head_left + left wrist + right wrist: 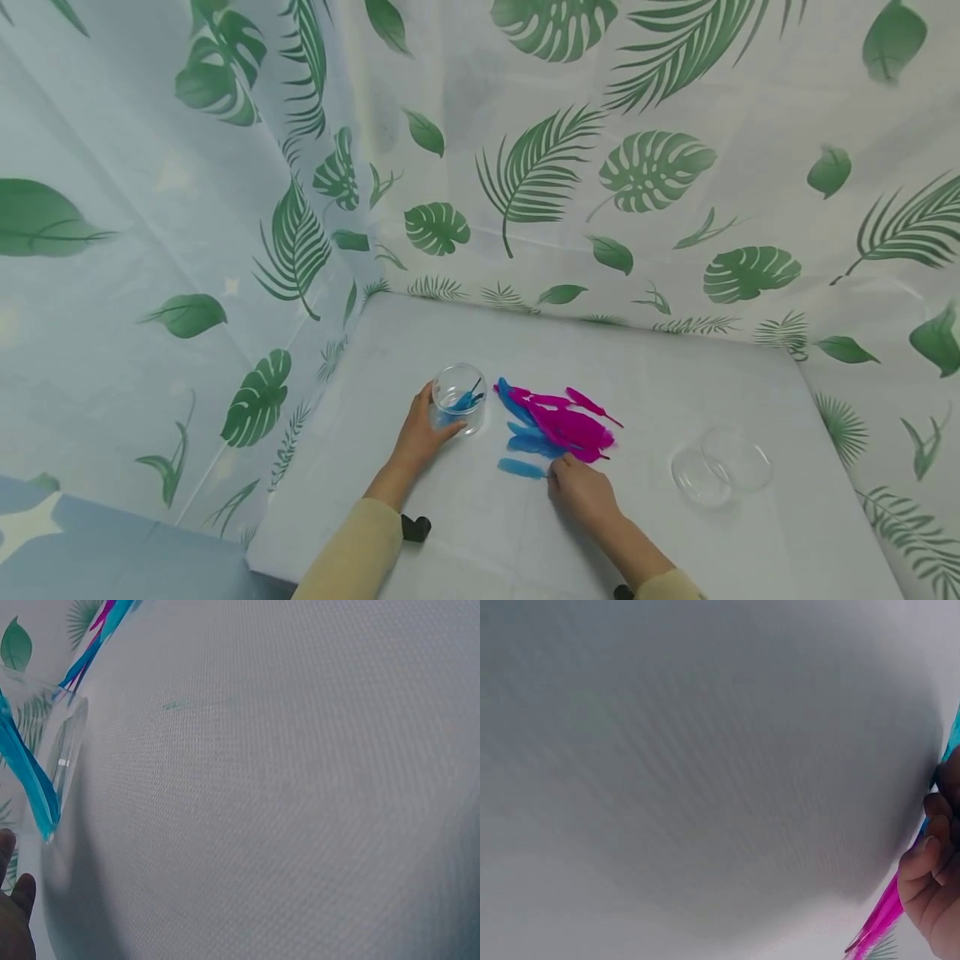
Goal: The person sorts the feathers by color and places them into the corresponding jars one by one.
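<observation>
My left hand (pixel 422 427) grips a clear cup (pixel 447 383) from its left side, thumb across the front. Inside the cup lie blue feathers (pixel 463 403), their dark quill ends sticking up; in the left wrist view blue feathers (pixel 30 772) show through the clear wall. With its fingertips, my right hand (pixel 587 493) pinches the quill end of a blue feather (pixel 521 468) that points left, low over the white table. Just beyond that hand is a loose pile of magenta feathers (pixel 572 425), with more blue feathers (pixel 528 442) along its left side.
A second clear cup (pixel 720 467) stands on the right part of the white table (pixel 600 350). Curtains with green leaf prints (pixel 540 175) hang behind the table and along its left side. Near my left sleeve a small black piece (pixel 416 527) shows.
</observation>
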`<action>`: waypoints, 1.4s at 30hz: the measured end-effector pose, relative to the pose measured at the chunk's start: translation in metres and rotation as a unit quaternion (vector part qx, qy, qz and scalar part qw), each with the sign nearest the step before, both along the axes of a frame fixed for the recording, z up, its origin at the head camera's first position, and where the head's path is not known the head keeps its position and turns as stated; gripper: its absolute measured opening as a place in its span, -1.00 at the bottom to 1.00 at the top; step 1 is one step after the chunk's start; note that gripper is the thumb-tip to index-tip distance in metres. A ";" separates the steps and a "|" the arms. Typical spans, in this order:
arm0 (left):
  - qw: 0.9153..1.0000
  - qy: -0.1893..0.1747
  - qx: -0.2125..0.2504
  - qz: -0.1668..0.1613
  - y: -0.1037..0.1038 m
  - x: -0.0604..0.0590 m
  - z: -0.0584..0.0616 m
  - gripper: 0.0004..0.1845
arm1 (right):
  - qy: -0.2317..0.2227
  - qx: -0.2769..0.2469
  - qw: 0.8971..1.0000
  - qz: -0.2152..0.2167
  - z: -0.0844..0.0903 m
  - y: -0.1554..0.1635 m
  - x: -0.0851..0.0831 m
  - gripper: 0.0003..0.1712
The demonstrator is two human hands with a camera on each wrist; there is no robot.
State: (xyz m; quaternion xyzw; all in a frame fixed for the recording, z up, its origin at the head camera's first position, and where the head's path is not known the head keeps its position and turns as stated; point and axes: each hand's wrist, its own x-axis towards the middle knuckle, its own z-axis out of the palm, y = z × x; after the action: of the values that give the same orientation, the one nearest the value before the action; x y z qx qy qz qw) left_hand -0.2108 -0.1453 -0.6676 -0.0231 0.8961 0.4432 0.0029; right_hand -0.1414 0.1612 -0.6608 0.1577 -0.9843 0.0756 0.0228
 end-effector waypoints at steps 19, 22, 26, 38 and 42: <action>1.000 0.013 0.003 -0.005 -0.002 -0.001 -0.004 0.13 | -0.097 -0.081 0.991 0.040 0.002 0.010 -0.008 -0.77; 1.000 0.014 0.005 -0.008 -0.002 -0.001 -0.005 0.13 | -0.104 -0.091 0.989 0.044 0.001 0.011 -0.008 -0.82; 1.000 0.015 0.008 -0.007 -0.002 0.000 -0.005 0.12 | -0.096 -0.101 0.989 0.041 -0.001 0.011 -0.008 -0.84; 1.000 0.012 0.009 -0.005 -0.001 -0.001 -0.004 0.10 | -0.120 -0.194 0.972 0.059 0.029 0.022 -0.024 -0.81; 1.000 0.007 0.007 -0.001 -0.002 0.000 -0.003 0.10 | -0.094 -0.222 0.967 0.080 0.073 0.021 -0.047 -0.84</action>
State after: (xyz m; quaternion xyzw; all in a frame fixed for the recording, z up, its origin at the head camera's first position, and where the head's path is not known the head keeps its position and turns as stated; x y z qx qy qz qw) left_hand -0.2110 -0.1468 -0.6705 -0.0187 0.8931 0.4494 -0.0027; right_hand -0.1888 0.1818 -0.5881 0.2188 -0.9249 0.3083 -0.0416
